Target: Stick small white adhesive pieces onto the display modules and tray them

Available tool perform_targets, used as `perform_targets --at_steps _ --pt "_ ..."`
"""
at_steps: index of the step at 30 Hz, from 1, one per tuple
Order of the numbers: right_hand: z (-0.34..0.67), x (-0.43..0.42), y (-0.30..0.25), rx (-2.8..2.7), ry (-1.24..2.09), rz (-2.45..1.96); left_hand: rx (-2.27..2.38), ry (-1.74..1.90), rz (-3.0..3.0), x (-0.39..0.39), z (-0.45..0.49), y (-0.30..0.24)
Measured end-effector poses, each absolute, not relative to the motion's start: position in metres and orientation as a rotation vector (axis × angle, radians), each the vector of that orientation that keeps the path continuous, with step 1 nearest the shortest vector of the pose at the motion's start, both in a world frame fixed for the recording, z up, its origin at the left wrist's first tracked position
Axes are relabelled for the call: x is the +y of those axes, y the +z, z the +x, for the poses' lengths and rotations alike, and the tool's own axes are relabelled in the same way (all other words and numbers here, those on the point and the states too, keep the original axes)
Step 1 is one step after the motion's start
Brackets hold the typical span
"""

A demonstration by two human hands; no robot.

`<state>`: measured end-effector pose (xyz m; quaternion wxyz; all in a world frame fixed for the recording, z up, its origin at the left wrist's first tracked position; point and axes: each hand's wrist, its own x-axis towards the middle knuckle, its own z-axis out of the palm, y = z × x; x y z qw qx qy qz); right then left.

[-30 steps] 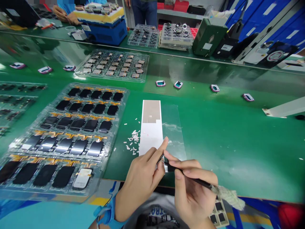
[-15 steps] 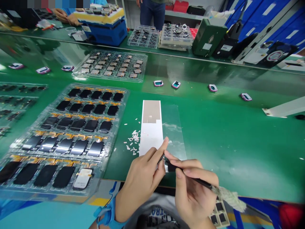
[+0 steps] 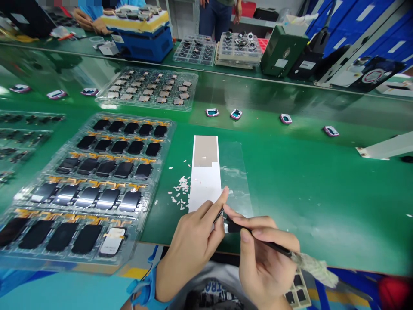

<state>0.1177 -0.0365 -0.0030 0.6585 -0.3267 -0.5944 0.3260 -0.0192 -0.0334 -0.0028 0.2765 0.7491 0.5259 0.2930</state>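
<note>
Near the front edge of the bench my left hand (image 3: 196, 245) is closed, its index finger stretched forward and a small dark-edged part (image 3: 218, 214) pinched at the fingertips. Most of that part is hidden by the fingers. My right hand (image 3: 269, 258) grips a slim black pen-shaped tool (image 3: 274, 246) with a pale wrapped rear end. The tool's front meets the part at my left fingertips. Under and beyond both hands lie a white backing sheet (image 3: 206, 185) with a beige patch and a clear film (image 3: 237, 172). White scraps (image 3: 183, 185) are scattered left of the sheet.
A clear tray of black display screens (image 3: 106, 168) fills the left side. Farther back are a tray of small metallic parts (image 3: 148, 91) and several pink-rimmed watch cases (image 3: 236, 114). A blue box (image 3: 145, 43) stands on the far ledge. A white bracket (image 3: 387, 144) juts in at right.
The watch cases and the tray of metallic parts have shifted slightly left. My right hand and the tool have moved a little to the right. A standing person in the background has moved right.
</note>
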Motion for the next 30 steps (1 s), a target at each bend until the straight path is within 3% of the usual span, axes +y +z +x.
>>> perform_targets --at_steps 12,30 --pt "0.114 -0.038 0.011 -1.15 0.839 -0.782 1.142 0.941 1.593 -0.041 -0.024 -0.006" --pt "0.114 -0.041 0.007 -1.344 0.782 -0.736 1.261 0.9 1.87 -0.038 -0.026 -0.003"
